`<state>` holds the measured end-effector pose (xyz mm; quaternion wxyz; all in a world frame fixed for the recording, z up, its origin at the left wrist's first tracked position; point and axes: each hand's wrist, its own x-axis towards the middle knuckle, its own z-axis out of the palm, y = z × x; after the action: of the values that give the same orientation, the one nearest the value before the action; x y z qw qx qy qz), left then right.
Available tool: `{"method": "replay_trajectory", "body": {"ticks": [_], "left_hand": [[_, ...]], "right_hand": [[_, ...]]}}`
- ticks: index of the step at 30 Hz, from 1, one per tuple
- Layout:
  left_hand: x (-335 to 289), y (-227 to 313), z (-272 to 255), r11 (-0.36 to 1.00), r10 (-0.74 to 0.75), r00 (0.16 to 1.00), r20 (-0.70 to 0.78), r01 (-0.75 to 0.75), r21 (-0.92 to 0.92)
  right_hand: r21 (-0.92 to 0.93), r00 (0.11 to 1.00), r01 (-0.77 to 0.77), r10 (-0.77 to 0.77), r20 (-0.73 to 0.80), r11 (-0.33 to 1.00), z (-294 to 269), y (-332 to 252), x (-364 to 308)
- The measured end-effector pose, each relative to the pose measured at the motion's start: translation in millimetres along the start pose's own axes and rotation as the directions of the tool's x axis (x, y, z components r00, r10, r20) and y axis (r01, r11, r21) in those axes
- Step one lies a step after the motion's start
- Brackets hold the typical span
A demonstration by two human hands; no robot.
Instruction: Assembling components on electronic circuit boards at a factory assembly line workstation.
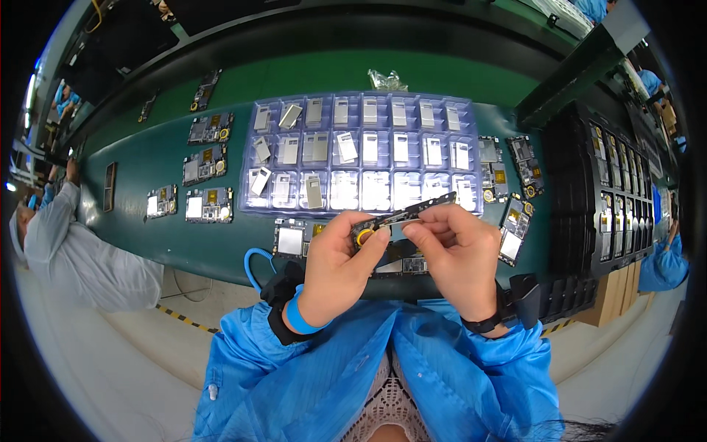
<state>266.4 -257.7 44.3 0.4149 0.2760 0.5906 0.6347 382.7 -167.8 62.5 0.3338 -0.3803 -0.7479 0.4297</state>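
Note:
In front of me a dark circuit board (pixel 421 209) is held up, tilted nearly edge-on. My left hand (pixel 335 254) is closed on its left end, beside a round gold part. My right hand (pixel 464 254) pinches at the board's right half, thumb and fingers together. A small grey, shiny piece (pixel 398 231) shows between my thumbs; whether it is loose or fixed to the board I cannot tell. Just beyond my hands lies a clear plastic compartment tray (pixel 246 173) with silver metal shield covers (pixel 313 190). Another circuit board (pixel 412 265) lies partly hidden beneath my hands.
Several circuit boards (pixel 209 205) lie on the green mat (pixel 132 158) at left, others (pixel 515 230) at right. A black rack of boards (pixel 574 184) stands far right, near a dark post (pixel 574 70). A blue coiled cord (pixel 252 267) runs by my left wrist. A co-worker's sleeve (pixel 66 221) is at left.

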Motion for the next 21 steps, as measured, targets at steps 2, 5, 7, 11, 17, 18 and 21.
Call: {"method": "replay_trajectory", "body": {"ticks": [2, 5, 7, 11, 17, 18, 21], "left_hand": [[-0.5, 0.7, 0.1, 1.000, -0.010, 1.000, -0.001, 0.010, 0.018], [-1.2, 0.4, 0.9, 1.000, -0.004, 1.000, 0.002, 0.004, 0.012], [-1.1, -0.7, 1.7, 1.000, 0.010, 1.000, 0.011, -0.010, -0.009], [-1.7, -0.8, 2.8, 0.998, 0.018, 1.000, 0.011, -0.018, -0.058], [-2.2, 0.9, 2.0, 0.998, 0.025, 0.999, 0.028, -0.023, -0.054], [-2.5, 1.5, 1.7, 0.999, 0.018, 0.999, 0.033, -0.016, -0.047], [-3.1, 4.9, 1.8, 0.999, 0.019, 0.999, 0.033, -0.017, -0.039]], "right_hand": [[-0.020, 1.000, 0.003, -0.003, -0.012, 1.000, -0.4, -1.5, 0.7], [-0.052, 1.000, 0.012, -0.013, -0.024, 0.999, -1.8, -3.5, 0.7], [-0.064, 0.999, 0.016, -0.018, -0.028, 0.998, -2.5, -5.1, 1.0], [-0.111, 0.996, 0.069, -0.074, -0.041, 0.991, -2.4, -5.3, 0.9], [-0.160, 0.987, 0.130, -0.142, -0.068, 0.978, -2.5, -7.4, 1.6], [-0.164, 0.985, 0.140, -0.154, -0.076, 0.977, -2.5, -7.7, 1.9], [-0.206, 0.990, 0.118, -0.132, -0.056, 0.971, -3.6, -7.5, 3.2]]}}
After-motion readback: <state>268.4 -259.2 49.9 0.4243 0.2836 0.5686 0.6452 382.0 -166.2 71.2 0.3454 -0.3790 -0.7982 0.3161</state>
